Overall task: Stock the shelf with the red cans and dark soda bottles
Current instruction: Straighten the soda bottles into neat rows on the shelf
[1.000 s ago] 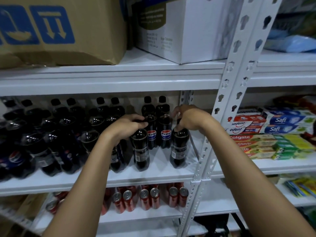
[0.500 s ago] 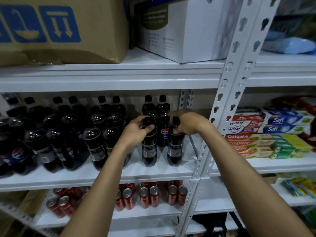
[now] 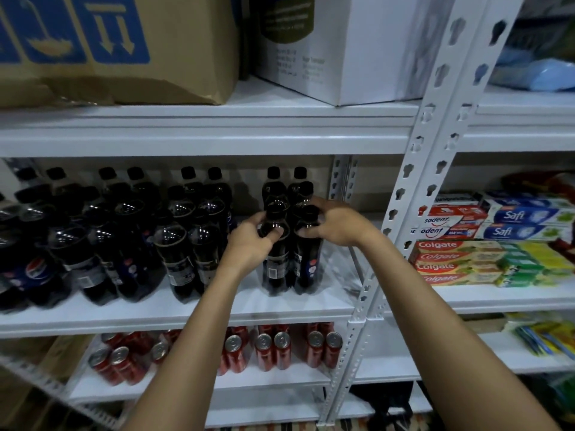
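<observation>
Hands on shelf (image 3: 174, 312) | left hand (image 3: 249, 244) grip curled round left Pepsi bottle (image 3: 275, 269) neck | right hand (image 3: 334, 223) grip curled round right Pepsi bottle (image 3: 306, 269) | both upright, touching | red cans (image 3: 273, 349) below

Dark plastic soda bottles with black caps (image 3: 183, 244) stand upright in rows across the middle white metal shelf (image 3: 174, 317), mid-left of frame. Red aluminium cans with silver tops (image 3: 273, 349) stand on the shelf below.

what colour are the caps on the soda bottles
Black, on every soda bottle whose cap shows; clearest along the back row in the head view.
</observation>
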